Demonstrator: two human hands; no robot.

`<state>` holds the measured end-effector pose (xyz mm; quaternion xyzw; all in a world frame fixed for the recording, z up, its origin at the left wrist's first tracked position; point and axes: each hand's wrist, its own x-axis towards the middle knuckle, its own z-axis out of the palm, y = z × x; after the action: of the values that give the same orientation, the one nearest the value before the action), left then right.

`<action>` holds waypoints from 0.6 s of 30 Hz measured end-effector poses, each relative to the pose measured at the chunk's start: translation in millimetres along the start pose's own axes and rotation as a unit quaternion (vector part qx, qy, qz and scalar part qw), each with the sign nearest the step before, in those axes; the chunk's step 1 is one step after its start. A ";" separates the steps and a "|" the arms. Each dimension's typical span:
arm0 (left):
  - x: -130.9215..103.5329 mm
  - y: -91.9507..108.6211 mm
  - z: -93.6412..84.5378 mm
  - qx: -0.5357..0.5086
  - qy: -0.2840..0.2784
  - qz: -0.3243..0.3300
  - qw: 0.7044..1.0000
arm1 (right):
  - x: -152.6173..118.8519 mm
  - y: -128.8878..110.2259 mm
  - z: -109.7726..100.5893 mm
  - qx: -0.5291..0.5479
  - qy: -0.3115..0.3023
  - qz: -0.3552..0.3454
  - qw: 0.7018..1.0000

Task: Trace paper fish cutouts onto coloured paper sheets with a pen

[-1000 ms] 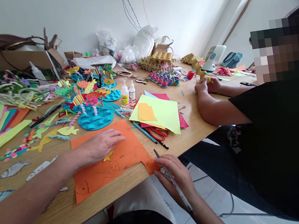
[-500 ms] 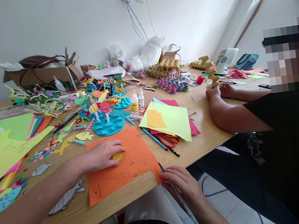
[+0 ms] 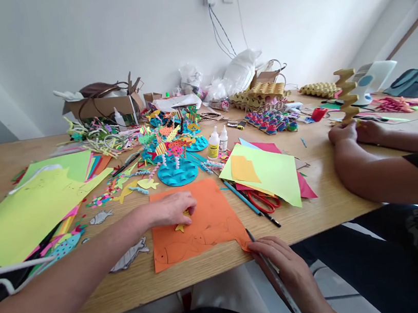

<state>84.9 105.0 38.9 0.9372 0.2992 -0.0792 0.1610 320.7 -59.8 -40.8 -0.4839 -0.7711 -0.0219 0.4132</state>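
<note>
Left hand: (image 3: 175, 209) fingers drawn in narrow over the yellow fish (image 3: 180, 228) — pinching or only pressing, I cannot tell.
Right hand: (image 3: 288, 264) holds the pen (image 3: 286, 293), its tip by the sheet's near right corner; whether it also pinches that corner I cannot tell.
Yellow fish: on the orange sheet (image 3: 214, 205), left of its middle, partly hidden under the fingers.
Outlines: (image 3: 175, 249) pencil-thin fish along the sheet's near edge.
Holding: better, I judge, with fingertips spread flat inside the fish, leaving its rim free for the pen.
Placing: close beside the outlines without overlapping would spare paper.
Sheet: its near right corner reaches the table edge — keeping the drawn part fully backed should steady the line.
</note>
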 end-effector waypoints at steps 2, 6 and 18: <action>-2.1 -1.5 0.1 -0.005 0.000 0.002 1.000 | -0.3 1.3 0.5 0.005 0.002 -0.002 1.000; -10.0 -7.6 -3.5 -0.014 -0.003 0.010 1.000 | -1.5 4.6 3.2 0.010 0.006 0.002 1.000; -10.0 -13.2 -11.1 -0.015 -0.045 0.019 0.999 | 1.6 5.3 1.0 0.005 -0.008 -0.006 1.000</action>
<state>69.7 113.7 48.4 0.9357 0.2745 -0.1133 0.1902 323.8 -55.4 -42.4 -0.4772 -0.7775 -0.0169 0.4092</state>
